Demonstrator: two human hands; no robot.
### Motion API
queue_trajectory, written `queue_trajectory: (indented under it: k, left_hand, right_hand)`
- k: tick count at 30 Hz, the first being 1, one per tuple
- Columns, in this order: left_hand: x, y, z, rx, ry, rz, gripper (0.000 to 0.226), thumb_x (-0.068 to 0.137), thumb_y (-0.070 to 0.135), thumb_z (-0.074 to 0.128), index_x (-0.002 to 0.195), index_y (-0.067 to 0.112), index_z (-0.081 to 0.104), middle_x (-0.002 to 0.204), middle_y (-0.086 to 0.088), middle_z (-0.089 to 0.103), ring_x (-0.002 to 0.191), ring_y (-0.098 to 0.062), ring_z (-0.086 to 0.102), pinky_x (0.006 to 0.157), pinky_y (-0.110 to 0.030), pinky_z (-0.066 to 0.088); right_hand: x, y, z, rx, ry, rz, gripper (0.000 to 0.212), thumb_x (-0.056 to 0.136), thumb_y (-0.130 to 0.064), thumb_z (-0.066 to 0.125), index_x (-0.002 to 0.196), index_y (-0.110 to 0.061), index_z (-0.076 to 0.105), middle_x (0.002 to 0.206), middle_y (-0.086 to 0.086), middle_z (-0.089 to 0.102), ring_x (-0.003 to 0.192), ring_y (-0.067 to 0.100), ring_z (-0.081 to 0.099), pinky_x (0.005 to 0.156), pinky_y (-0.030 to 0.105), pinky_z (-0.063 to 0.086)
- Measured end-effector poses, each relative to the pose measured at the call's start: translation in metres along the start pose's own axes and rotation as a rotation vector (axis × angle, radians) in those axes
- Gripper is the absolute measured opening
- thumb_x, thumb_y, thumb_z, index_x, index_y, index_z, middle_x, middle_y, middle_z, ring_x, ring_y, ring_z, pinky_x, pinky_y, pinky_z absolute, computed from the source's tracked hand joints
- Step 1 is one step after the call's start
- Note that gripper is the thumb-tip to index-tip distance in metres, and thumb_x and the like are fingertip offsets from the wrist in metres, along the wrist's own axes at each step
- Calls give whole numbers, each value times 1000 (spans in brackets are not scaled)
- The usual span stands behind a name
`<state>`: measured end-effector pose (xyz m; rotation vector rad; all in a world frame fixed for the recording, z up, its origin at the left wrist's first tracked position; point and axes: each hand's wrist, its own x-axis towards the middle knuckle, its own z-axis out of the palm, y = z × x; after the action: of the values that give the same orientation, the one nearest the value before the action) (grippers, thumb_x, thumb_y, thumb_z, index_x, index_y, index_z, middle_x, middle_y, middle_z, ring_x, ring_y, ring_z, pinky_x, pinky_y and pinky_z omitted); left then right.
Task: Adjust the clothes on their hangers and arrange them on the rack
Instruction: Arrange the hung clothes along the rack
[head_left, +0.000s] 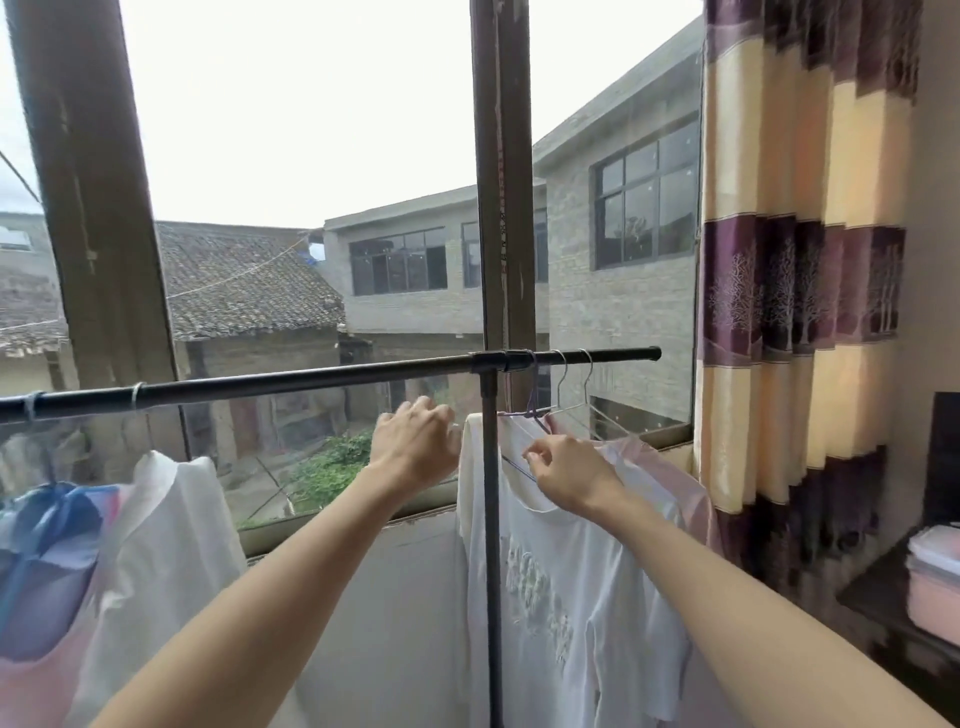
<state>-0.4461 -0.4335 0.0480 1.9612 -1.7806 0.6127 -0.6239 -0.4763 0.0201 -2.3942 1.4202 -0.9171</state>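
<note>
A tall window with dark wooden frames (98, 208) fills the background, and a striped purple-and-cream curtain (800, 260) hangs at its right edge. Across the window runs the long black metal rack bar (291, 378), carried on a thin dark upright pole (491, 519), so the washing hangs in the light and air.

On the left part of the bar hang a plain white garment (171, 519) and, beside it, a blue, white and pink garment (47, 551), both already spaced apart. On the right part, close to the pole, hangs the white T-shirt with a raised pale print (561, 597), with a pale pink garment (675, 483) just behind it. Their thin wire hangers (566, 387) hook over the bar near its right end.

The left hand (415, 447) is at the T-shirt's left shoulder with fingers curled; its grip faces away from the camera, so I cannot tell whether it holds the cloth. The right hand (566, 480) has a narrow grip, pinching the shirt's neckline against a purple wire hanger (519, 467), probably to square the shirt on it.

The step in hand seems to be evening the shoulders; this shirt may then need sliding along the bar.
</note>
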Motion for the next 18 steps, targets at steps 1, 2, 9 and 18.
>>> queue_trajectory:
  k: [1,2,9,18]
  left_hand:
    - [-13,-4,-2,0,-14,-20,36,94,33,39,119,16,57,122,-8,55,114,-26,52,92,-40,40]
    - [-30,-11,-6,3,-26,-46,35,94,33,39,118,16,57,121,-8,56,113,-26,52,92,-40,39]
    - [-119,-55,-33,83,-88,-139,33,93,32,38,116,19,59,120,-5,57,114,-25,52,93,-37,39]
    - [-204,-156,-129,160,40,-304,31,93,30,41,111,16,61,111,-6,61,104,-26,57,89,-38,41]
  right_hand:
    - [-10,-5,6,15,-18,-7,29,93,-24,41,111,-16,63,117,7,64,112,27,55,93,36,45]
    - [-22,-13,13,32,-44,-19,30,93,-24,41,112,-17,63,117,6,64,111,27,56,92,35,45]
    - [-80,-66,60,163,-152,-21,29,92,-22,42,109,-16,65,114,7,67,110,27,57,93,34,46]
    - [-115,-212,100,353,-148,-241,26,91,-16,45,104,-15,67,104,9,70,99,28,62,84,33,47]
